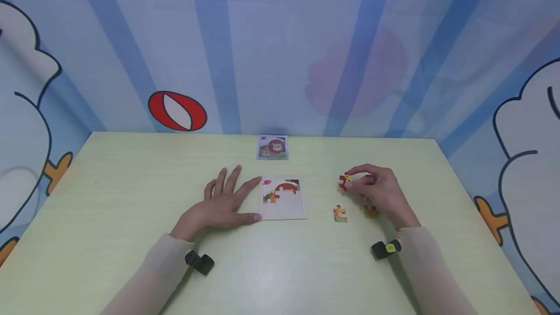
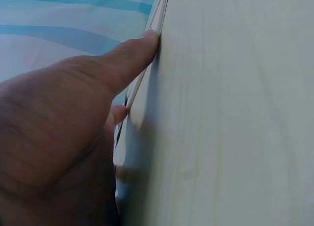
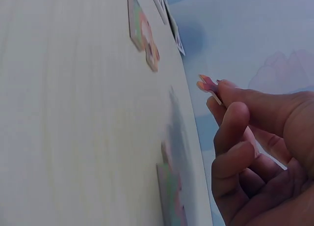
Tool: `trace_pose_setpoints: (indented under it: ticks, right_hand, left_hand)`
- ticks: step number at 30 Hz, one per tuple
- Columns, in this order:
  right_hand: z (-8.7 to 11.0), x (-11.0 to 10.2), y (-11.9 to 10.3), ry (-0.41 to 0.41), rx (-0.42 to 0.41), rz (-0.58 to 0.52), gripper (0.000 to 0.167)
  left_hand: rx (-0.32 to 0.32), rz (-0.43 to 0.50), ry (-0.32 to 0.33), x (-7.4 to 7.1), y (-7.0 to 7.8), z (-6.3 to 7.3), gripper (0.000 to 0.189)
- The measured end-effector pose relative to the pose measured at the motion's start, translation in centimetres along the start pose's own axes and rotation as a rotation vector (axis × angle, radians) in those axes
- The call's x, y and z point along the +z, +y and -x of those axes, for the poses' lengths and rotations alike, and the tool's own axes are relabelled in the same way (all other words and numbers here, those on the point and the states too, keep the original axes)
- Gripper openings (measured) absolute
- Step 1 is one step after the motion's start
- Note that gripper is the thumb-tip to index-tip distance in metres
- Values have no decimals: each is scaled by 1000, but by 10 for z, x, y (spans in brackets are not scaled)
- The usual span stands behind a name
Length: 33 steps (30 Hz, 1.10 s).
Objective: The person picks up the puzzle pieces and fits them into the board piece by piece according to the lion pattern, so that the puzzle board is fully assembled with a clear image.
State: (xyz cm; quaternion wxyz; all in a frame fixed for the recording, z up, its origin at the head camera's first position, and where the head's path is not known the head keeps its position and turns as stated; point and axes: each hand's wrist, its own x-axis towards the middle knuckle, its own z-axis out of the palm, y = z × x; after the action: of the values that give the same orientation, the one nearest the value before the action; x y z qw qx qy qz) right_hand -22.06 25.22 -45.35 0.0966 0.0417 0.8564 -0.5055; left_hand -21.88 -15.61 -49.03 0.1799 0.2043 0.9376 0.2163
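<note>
A square white puzzle tray lies on the table, with several joined pieces along its top and left side. My left hand rests beside it, fingers spread, the thumb and index fingertips touching its left edge. In the left wrist view the thumb presses along the tray's side. My right hand pinches a red and yellow puzzle piece between thumb and index finger, held above the table; the right wrist view shows this piece nearly edge-on. One loose puzzle piece lies between tray and right hand.
Another loose piece lies under the right hand, partly covered. Behind the tray sits a square lion picture near the table's far edge. A striped blue cloth backdrop rises just beyond.
</note>
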Motion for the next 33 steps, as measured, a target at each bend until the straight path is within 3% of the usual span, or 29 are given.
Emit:
trace_pose_setpoints:
  ticks: [5, 19, 33]
  right_hand:
    - [0, 8, -6, -32, -18, -26, 45]
    - [1, 36, -17, -132, -55, -65, 41]
    - [1, 55, -32, -171, -57, -92, 37]
  left_hand:
    - [-3, 1, -3, 0, 1, 0, 96]
    - [-6, 1, -9, 1, -1, -1, 96]
    - [-3, -1, -6, 1, -1, -1, 97]
